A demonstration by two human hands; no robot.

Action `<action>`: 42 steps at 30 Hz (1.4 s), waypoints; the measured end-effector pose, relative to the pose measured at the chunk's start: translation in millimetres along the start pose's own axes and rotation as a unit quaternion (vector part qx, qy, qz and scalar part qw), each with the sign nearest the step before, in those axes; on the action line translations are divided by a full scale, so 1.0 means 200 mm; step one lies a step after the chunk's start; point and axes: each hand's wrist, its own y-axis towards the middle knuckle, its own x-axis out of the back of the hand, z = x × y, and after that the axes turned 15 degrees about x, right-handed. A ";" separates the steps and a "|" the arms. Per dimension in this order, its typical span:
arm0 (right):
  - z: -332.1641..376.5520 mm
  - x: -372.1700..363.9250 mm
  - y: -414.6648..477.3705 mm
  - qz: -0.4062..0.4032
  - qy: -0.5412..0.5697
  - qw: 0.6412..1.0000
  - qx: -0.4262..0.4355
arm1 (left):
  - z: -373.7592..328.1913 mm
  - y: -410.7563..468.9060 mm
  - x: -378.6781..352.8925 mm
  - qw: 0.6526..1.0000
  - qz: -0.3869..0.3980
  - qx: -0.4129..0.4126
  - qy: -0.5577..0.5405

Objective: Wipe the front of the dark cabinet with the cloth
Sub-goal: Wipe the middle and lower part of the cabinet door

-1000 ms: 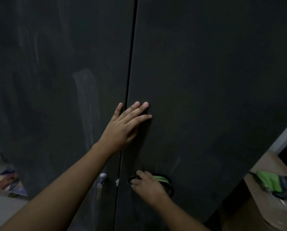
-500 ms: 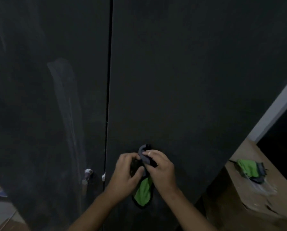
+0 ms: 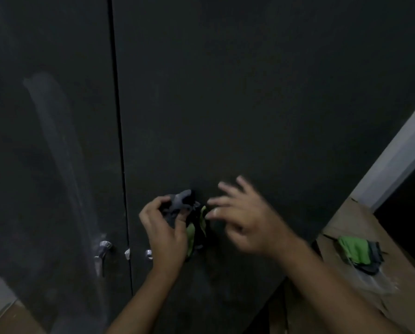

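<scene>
The dark cabinet (image 3: 249, 104) fills the view with two tall doors split by a vertical gap. My left hand (image 3: 164, 231) grips a grey, black and green cloth (image 3: 189, 218) bunched up in front of the right door, low down. My right hand (image 3: 245, 220) is just to the right of the cloth, blurred, its fingers spread and holding nothing. A pale streak runs down the left door (image 3: 57, 153).
Metal handles (image 3: 102, 249) sit low on the doors near the gap. At the lower right a brown cardboard box (image 3: 346, 237) carries a second green and grey cloth (image 3: 358, 251). A pale wall edge (image 3: 399, 150) rises beside the cabinet.
My left hand came down off the door and took the cloth. My right hand has let go of the cloth and moved to the right with fingers spread.
</scene>
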 end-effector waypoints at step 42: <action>-0.45 0.44 -0.16 0.012 -0.273 0.955 0.112 | 0.11 -0.46 -0.56 0.941 0.122 -0.225 0.221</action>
